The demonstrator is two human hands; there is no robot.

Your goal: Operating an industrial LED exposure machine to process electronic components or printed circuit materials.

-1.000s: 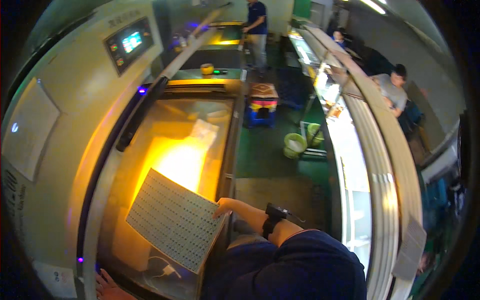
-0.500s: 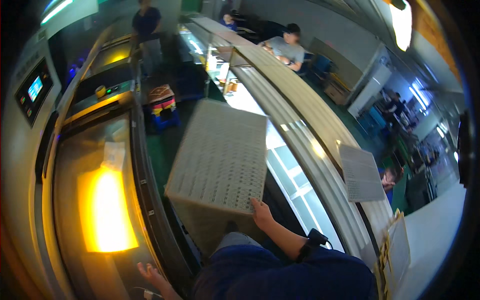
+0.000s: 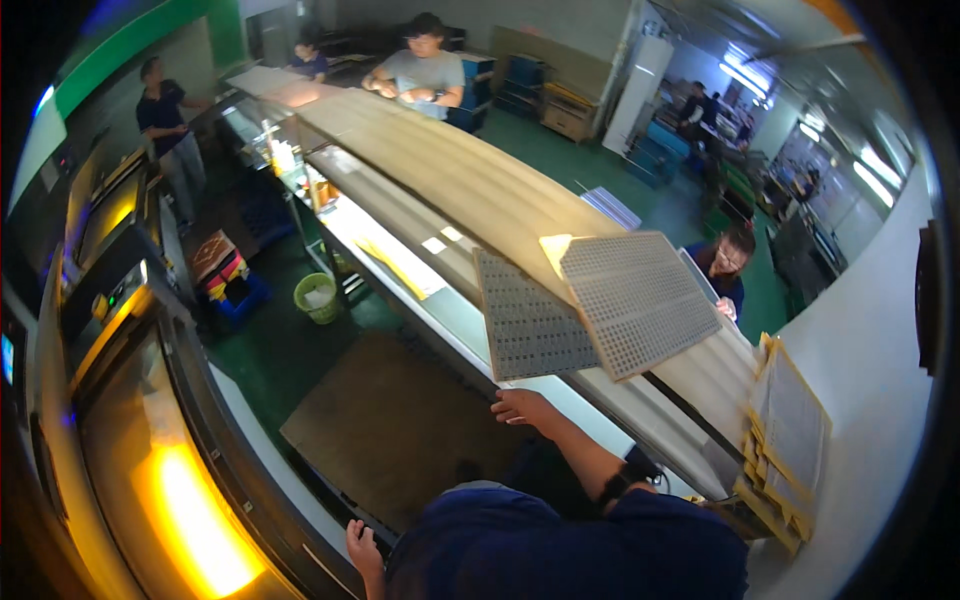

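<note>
My right hand (image 3: pixel 524 408) is just below the near corner of a dark grey perforated sheet (image 3: pixel 530 318), its fingers stretched out and apart. That sheet rests on the long bench, its right part under a lighter gridded panel (image 3: pixel 640 300) with a tan border. Whether a fingertip still touches the sheet's edge is hard to tell. Low in the view, my left hand (image 3: pixel 363 547) is raised beside the dark rim of the machine with the glowing yellow bed (image 3: pixel 195 520). It holds nothing, and its fingers are loosely apart.
A long bench (image 3: pixel 440 150) with beige ridged covering runs diagonally, a lit shelf along its near side. Yellow-edged frames (image 3: pixel 785 440) lean at right. A brown board (image 3: pixel 390 430) lies on the green floor near a green basket (image 3: pixel 317 298). A co-worker (image 3: pixel 725 265) sits across the bench.
My right hand has carried the grey sheet from in front of me to the bench and let it go. The view has turned right. My left hand stays empty.
</note>
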